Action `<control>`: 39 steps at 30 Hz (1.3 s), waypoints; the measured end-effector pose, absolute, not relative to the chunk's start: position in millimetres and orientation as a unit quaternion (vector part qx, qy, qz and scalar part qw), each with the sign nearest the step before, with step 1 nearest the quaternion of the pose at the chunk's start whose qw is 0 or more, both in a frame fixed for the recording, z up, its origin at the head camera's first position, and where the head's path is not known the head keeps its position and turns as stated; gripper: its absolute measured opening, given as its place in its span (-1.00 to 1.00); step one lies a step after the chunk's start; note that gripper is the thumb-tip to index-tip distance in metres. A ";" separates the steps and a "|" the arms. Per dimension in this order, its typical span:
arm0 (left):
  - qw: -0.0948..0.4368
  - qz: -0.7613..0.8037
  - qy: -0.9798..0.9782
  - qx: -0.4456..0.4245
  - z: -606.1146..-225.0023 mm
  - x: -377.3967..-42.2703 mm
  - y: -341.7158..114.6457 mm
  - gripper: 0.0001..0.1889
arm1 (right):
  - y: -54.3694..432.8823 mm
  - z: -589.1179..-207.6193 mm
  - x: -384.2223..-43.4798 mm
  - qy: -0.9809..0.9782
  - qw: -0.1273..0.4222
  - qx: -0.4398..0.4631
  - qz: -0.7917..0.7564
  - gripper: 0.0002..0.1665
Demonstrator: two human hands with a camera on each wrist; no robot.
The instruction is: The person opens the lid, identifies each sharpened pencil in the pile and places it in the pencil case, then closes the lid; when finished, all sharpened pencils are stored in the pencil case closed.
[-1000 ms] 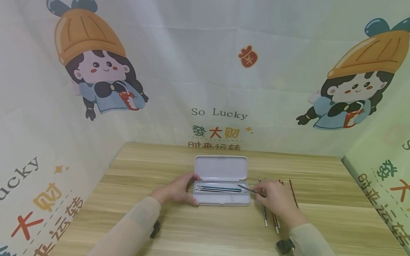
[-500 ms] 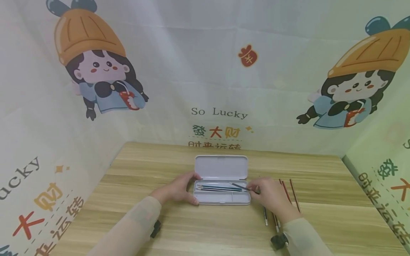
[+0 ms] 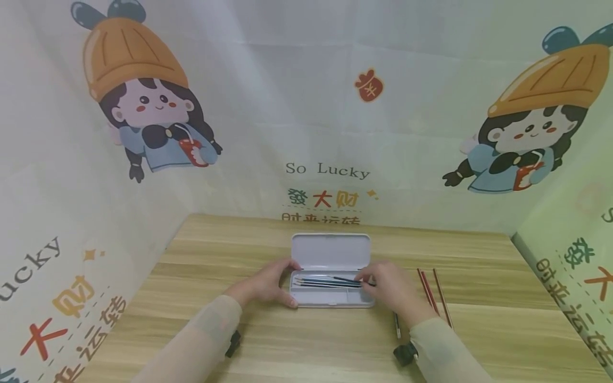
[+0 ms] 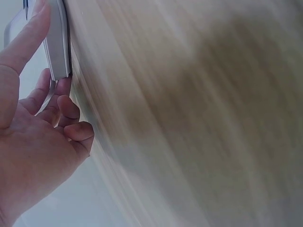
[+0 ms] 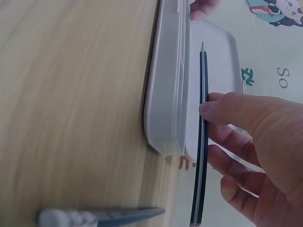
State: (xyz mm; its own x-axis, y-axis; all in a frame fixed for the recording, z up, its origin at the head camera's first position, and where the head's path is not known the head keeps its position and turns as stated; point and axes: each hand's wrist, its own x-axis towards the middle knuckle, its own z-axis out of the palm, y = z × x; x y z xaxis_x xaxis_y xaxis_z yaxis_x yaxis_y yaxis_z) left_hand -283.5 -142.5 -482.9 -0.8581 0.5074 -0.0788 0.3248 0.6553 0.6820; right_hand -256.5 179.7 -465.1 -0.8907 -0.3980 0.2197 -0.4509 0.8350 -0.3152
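A white pencil case (image 3: 316,297) lies on the table with its lid (image 3: 330,252) folded back. Several dark pencils (image 3: 323,283) rest in its rear compartment. My left hand (image 3: 265,282) holds the case by its left end, thumb at the front corner and fingers at the back. Over the case's right end, my right hand (image 3: 390,290) pinches a dark pencil (image 5: 202,151) between thumb and fingers. Its sharpened tip points left, above the rear compartment. In the right wrist view the pencil appears raised over the case rim; whether it touches the other pencils I cannot tell.
On the wooden table (image 3: 230,236), reddish pencils (image 3: 428,290) lie right of the right hand. Another dark pencil (image 3: 397,325) shows partly under the right wrist. A printed cloth (image 3: 325,133) hangs behind and at the sides. The case's front compartment has a small divider.
My right hand has moved left with the dark pencil, from beside the case to over its right end. The left hand and the case have stayed put.
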 end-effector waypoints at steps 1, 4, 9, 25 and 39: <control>0.132 0.346 0.900 0.231 -483.6 -283.6 -142.5 -0.15 | 178.1 -464.6 -257.2 -0.956 0.071 0.222 0.178 -0.82; 0.131 0.349 0.899 0.231 -485.4 -284.4 -142.8 -0.15 | 174.2 -464.2 -259.3 -0.956 0.072 0.229 0.169 -0.84; 0.129 0.349 0.899 0.231 -486.4 -285.5 -143.5 -0.16 | 168.7 -466.1 -264.2 -0.950 0.081 0.256 0.161 -0.84; 0.125 0.342 0.904 0.223 -481.9 -285.0 -141.7 -0.14 | 147.3 -464.3 -276.6 -0.948 0.047 0.259 0.178 -0.87; 0.127 0.344 0.903 0.224 -484.3 -283.4 -142.2 -0.13 | 132.2 -468.7 -284.9 -0.947 0.032 0.271 0.172 -0.88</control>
